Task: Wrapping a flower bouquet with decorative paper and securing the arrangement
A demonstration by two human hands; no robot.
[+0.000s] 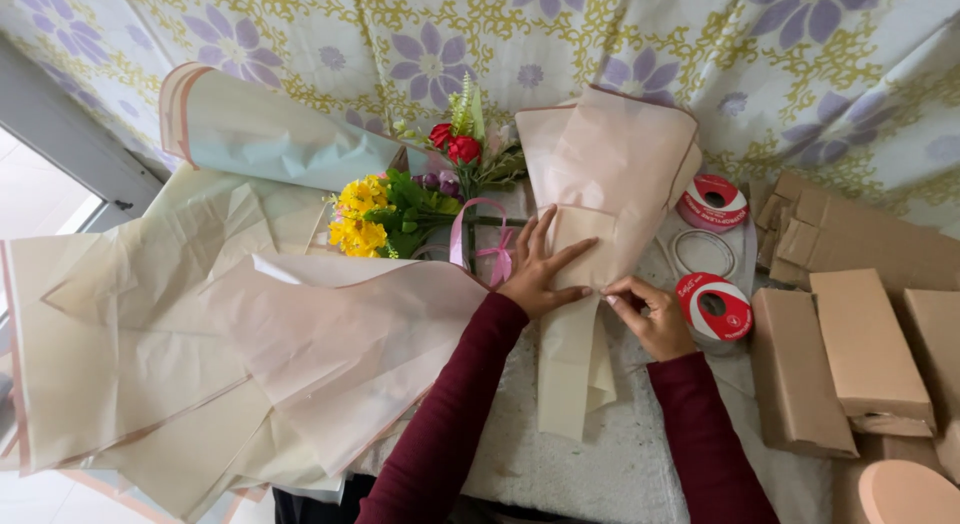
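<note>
The left hand (pixel 540 269) lies flat, fingers spread, on the folded pale pink wrapping paper sheet (pixel 598 199), whose long axis runs toward the person, while the right hand (pixel 650 314) pinches its right edge at the narrow waist.

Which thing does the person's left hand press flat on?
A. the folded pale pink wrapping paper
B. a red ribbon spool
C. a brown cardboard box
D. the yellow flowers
A: the left hand lies spread on the folded pale pink wrapping paper, while the right hand pinches its edge.
</note>
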